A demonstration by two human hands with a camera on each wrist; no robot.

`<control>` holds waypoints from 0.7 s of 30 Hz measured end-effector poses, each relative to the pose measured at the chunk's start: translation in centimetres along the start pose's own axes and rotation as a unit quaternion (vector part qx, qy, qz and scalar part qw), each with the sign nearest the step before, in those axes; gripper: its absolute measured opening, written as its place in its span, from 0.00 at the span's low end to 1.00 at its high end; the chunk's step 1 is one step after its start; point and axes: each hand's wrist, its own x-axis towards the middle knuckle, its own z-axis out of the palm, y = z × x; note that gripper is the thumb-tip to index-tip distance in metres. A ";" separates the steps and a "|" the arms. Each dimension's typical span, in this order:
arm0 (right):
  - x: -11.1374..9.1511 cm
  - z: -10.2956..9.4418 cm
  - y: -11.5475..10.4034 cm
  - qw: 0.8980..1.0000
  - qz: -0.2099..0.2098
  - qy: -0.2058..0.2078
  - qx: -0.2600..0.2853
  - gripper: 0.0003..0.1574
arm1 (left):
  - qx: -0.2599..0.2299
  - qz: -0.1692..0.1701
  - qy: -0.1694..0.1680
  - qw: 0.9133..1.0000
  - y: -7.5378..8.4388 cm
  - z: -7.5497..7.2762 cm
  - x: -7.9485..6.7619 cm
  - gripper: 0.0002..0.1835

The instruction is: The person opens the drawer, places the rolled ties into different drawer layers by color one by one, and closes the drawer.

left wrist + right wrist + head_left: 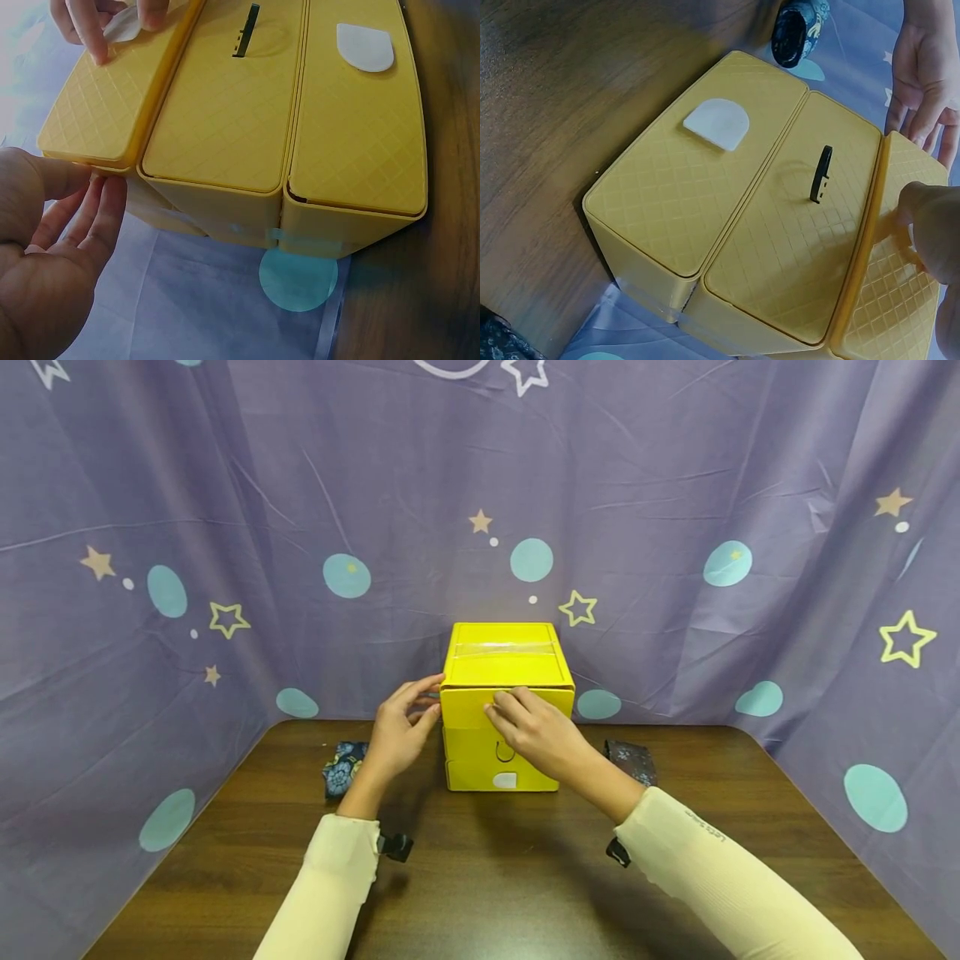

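Observation:
A yellow three-drawer box (507, 656) stands near the back of the table. Its top drawer (97, 112) juts slightly forward of the two below. My right hand (536, 727) pinches the white tab handle (124, 26) on that drawer's front. At the upper left corner of the box, my left hand (401, 727) touches the side with its fingertips, the fingers fairly straight. The middle drawer (225, 97) has a dark loop-shaped handle (822, 174), and the bottom drawer (682, 180) carries a white rounded tab (718, 124). The drawers' insides are hidden.
A blue floral cloth item (345, 768) lies left of the box, partly behind my left wrist. To the right sits a dark patterned cloth item (632, 762). Purple curtains (420, 485) surround the brown wooden table (495, 877). Clear tape (504, 648) crosses the box top.

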 end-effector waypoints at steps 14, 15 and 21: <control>0.0 0.5 0.1 1.000 0.003 0.007 -0.007 0.18 | -0.005 -0.008 0.000 1.000 -2.9 0.2 0.3 0.25; 0.0 0.6 0.1 1.000 0.002 0.008 -0.008 0.18 | -0.006 -0.008 0.000 1.000 -3.0 0.1 0.3 0.25; 0.1 0.9 0.1 1.000 0.009 0.023 -0.011 0.17 | -0.005 -0.006 -0.004 1.000 -3.1 0.0 0.3 0.24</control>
